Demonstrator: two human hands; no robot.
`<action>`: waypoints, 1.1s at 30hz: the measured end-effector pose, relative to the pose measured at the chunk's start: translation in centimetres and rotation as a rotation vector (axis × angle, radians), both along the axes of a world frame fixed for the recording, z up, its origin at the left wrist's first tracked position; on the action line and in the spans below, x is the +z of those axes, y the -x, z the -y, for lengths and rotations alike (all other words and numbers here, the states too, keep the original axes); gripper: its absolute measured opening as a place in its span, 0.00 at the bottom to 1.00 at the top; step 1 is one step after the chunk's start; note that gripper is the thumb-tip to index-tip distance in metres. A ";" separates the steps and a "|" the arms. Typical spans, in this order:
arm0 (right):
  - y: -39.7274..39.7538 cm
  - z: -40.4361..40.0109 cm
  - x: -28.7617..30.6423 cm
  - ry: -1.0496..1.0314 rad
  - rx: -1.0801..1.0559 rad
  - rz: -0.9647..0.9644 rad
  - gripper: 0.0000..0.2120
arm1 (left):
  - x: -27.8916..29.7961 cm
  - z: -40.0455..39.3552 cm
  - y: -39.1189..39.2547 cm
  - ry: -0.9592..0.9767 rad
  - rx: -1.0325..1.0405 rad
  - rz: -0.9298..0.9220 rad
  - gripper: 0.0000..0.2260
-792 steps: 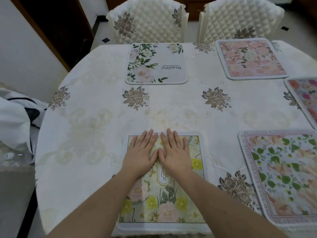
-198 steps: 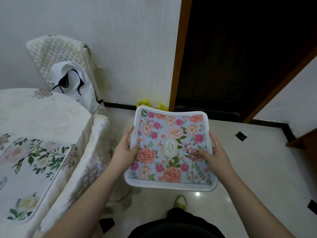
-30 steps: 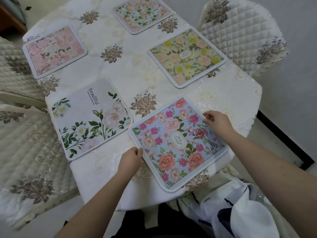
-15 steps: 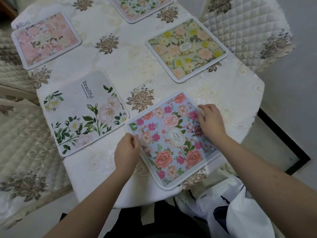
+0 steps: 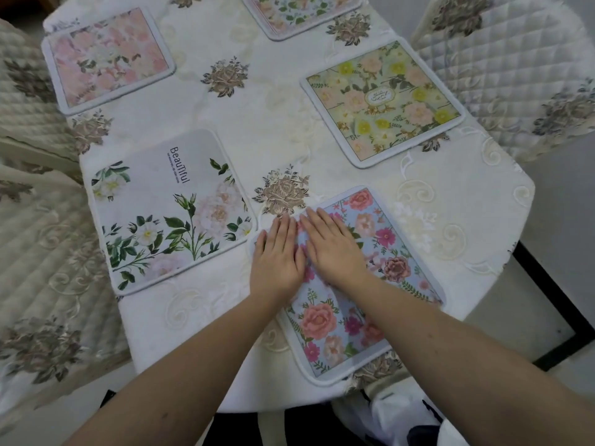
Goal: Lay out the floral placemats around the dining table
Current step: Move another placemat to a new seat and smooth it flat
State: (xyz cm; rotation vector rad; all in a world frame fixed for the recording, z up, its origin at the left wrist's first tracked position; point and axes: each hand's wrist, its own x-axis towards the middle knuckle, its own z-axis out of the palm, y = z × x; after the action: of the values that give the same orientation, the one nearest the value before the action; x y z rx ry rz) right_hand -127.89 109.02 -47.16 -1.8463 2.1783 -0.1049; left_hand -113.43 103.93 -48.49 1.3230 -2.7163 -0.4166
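A blue floral placemat (image 5: pixel 386 252) lies flat on the cream tablecloth (image 5: pixel 273 123) at the table's near edge. My left hand (image 5: pixel 278 262) and my right hand (image 5: pixel 333 246) rest side by side on its left part, palms down, fingers straight. To the left lies a white "Beautiful" placemat (image 5: pixel 167 207). A yellow-green floral placemat (image 5: pixel 381 99) lies beyond, on the right. A pink placemat (image 5: pixel 106 56) sits far left, and another floral placemat (image 5: pixel 299 11) is cut off at the top.
Quilted cream chairs stand at the right (image 5: pixel 521 62) and left (image 5: pixel 25 91). A white cloth with dark trim (image 5: pixel 402 420) hangs below the table's near edge. A dark floor strip (image 5: pixel 547 300) runs at the right.
Both hands left the blue placemat's edges and came together flat on its left part. The placemat now lies still on the table.
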 end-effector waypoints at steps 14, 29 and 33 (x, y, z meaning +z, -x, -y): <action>1.7 1.5 -0.5 -0.013 -0.071 -0.067 0.27 | 0.0 0.3 0.2 -0.045 0.007 0.032 0.27; 7.4 -0.8 -1.1 0.026 -0.365 0.002 0.32 | -0.5 1.4 -1.0 -0.026 -0.066 0.090 0.30; 8.8 -2.8 -0.9 0.037 -0.424 0.003 0.31 | -0.1 1.4 -1.1 -0.047 -0.083 0.100 0.29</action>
State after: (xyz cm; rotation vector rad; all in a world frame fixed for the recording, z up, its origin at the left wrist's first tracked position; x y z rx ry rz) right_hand -136.71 111.80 -48.06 -1.3696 2.5458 -0.2339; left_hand -112.31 102.49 -48.61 1.2790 -2.8687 -0.4347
